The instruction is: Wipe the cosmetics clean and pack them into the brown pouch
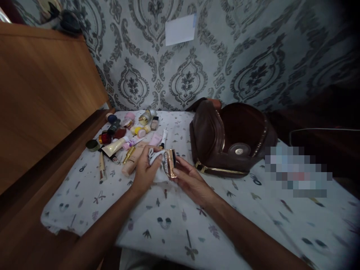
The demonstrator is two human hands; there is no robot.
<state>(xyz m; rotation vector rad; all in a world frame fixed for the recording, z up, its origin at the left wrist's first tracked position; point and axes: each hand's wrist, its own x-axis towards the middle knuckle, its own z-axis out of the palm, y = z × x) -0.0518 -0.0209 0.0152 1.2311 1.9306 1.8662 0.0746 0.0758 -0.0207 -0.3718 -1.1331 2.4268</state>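
Observation:
My left hand (pixel 146 170) is closed on a bunched white cloth (pixel 156 156), which touches the glittery side of a small case. That gold-edged case (pixel 171 163) is held upright between the thumb and fingers of my right hand (pixel 191 178). Just left of my left hand lie a large peach tube (pixel 136 159) and a gold tube (pixel 129 154). A pink tube (pixel 155 139) and a small white tube with a black cap (pixel 164 138) lie behind the hands. To the right stands a brown leather bag (pixel 208 140), its zip open.
Jars, bottles and tubes, among them a cream tube (pixel 114 146), a dark red jar (pixel 105 138) and a dark bottle (pixel 154 123), crowd the back left of the patterned sheet (pixel 168 217). A wooden panel (pixel 47 75) rises at left. A pixelated patch covers something at right.

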